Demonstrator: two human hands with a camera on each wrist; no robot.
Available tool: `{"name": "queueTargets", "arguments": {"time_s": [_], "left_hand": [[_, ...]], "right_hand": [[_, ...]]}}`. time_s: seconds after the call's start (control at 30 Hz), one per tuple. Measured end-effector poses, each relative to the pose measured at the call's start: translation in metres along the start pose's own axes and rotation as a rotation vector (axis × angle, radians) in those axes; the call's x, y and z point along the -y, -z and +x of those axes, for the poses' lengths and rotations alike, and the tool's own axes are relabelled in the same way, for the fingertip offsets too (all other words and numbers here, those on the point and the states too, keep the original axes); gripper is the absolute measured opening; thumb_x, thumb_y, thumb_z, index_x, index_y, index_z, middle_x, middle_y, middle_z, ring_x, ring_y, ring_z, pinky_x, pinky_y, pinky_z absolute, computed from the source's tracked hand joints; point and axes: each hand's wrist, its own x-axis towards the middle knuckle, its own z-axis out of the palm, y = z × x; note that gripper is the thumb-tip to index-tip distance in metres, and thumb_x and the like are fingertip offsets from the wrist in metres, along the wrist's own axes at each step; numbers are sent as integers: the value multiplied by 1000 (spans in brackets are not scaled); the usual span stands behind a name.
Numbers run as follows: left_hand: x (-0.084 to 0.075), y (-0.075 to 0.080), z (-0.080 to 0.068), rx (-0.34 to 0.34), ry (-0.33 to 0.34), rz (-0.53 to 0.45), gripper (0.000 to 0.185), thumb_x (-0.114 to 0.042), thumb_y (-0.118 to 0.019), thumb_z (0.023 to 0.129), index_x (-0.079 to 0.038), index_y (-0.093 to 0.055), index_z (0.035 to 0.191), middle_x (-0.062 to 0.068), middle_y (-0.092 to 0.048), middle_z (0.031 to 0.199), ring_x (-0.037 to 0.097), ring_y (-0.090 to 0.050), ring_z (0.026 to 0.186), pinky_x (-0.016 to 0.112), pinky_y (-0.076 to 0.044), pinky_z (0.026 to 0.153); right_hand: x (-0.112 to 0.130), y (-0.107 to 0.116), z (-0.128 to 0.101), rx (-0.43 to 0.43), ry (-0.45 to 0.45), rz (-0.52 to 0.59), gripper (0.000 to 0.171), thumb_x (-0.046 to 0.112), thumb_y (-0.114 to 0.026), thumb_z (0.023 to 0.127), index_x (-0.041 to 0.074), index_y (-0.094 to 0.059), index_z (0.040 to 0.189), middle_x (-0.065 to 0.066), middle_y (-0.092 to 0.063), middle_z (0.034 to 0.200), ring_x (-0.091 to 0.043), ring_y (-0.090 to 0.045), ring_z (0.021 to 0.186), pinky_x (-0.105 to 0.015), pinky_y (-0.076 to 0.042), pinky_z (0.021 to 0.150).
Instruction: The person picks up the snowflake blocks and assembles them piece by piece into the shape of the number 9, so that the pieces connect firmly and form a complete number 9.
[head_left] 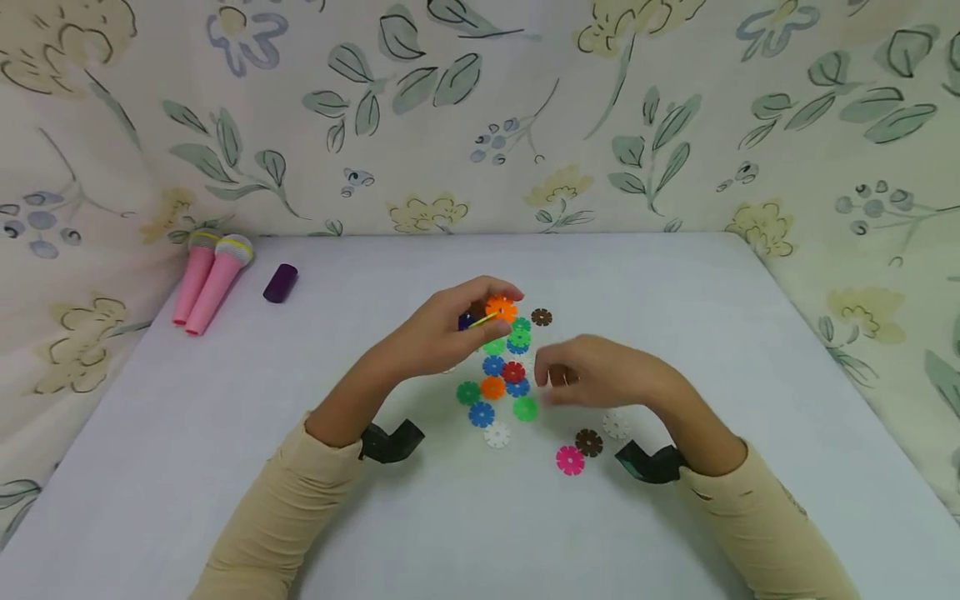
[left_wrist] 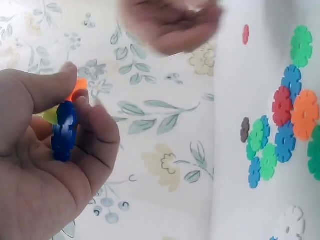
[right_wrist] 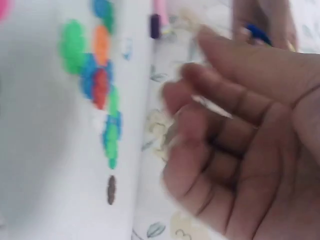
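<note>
In my left hand [head_left: 442, 329] I hold a few notched plastic discs joined together, pinched between thumb and fingers. An orange disc [head_left: 501, 309] faces outward, a yellow disc [head_left: 483, 320] is seen edge-on, and a dark blue disc [left_wrist: 64, 131] lies against the curled fingers. My right hand [head_left: 600, 371] hovers over the table to the right of the scattered discs, its fingers loosely bent with nothing between them. Below and between the hands lie a red disc [head_left: 513, 372], a second orange disc [head_left: 492, 387] and a light green disc [head_left: 525, 408].
Nearer the right wrist lie a pink disc [head_left: 570, 460], a brown disc [head_left: 588, 442] and a white disc [head_left: 617, 425]. Two pink toy microphones [head_left: 217, 283] and a dark purple cylinder [head_left: 281, 283] occupy the table's far left. Floral cloth [head_left: 480, 117] hangs behind the white table [head_left: 480, 525].
</note>
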Motion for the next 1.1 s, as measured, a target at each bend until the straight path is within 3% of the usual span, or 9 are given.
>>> {"name": "queueTargets", "arguments": {"time_s": [0.13, 0.23, 0.47, 0.6, 0.73, 0.87, 1.03, 1.1], "left_hand": [[0, -1, 0, 3, 11, -42, 42, -12, -70, 95, -6, -57, 135, 2, -61, 124, 18, -58, 101, 33, -52, 88], [0, -2, 1, -4, 14, -43, 42, -13, -70, 95, -8, -58, 135, 1, -61, 128, 17, -58, 105, 31, -52, 90], [-1, -3, 1, -25, 36, -25, 44, -20, -67, 98, -14, -55, 140, -1, -59, 132, 15, -57, 115, 35, -50, 96], [0, -3, 1, -21, 40, -30, 43, -23, -64, 100, -14, -53, 140, 0, -59, 130, 15, -59, 109, 37, -51, 94], [1, -2, 2, -9, 16, -24, 44, -23, -62, 101, -12, -53, 142, 0, -55, 140, 14, -52, 124, 39, -47, 101], [1, 0, 3, 13, 19, -42, 44, -21, -59, 102, -9, -53, 144, 2, -53, 145, 15, -47, 132, 39, -43, 105], [-1, 1, 2, 33, 29, -103, 42, -20, -58, 102, -7, -53, 142, 3, -55, 141, 16, -53, 122, 38, -48, 99], [-1, 1, 2, 38, 21, -135, 41, -20, -58, 102, -8, -54, 141, 0, -57, 136, 17, -55, 115, 38, -50, 94]], "right_hand": [[5, -21, -9, 153, -154, -192, 37, 22, -89, 76, 15, -67, 104, 7, -57, 77, -12, -56, 75, -29, -51, 63], [7, -33, -14, 160, -194, -230, 43, 22, -93, 70, 16, -65, 102, 6, -56, 79, -12, -55, 75, -29, -50, 62], [1, -43, -17, 139, -114, -213, 33, 17, -92, 70, 20, -63, 84, 7, -54, 74, -10, -53, 73, -26, -48, 61], [0, -44, -18, 149, -100, -203, 32, 16, -92, 71, 20, -63, 84, 8, -52, 75, -9, -52, 73, -25, -48, 62], [0, -39, -16, 139, -44, -181, 28, 11, -86, 78, 20, -60, 86, 10, -51, 74, -8, -53, 72, -25, -49, 63], [4, -16, -15, -23, 83, -99, 21, 6, -74, 90, 17, -56, 95, 10, -56, 76, -8, -55, 70, -26, -51, 62], [17, 20, -13, -415, 250, -32, 14, 3, -67, 95, 9, -60, 106, 5, -66, 88, -9, -59, 75, -28, -54, 63], [25, 27, -11, -527, 277, -18, 16, 1, -66, 95, 8, -63, 110, 5, -68, 92, -9, -60, 79, -28, -54, 65]]}}
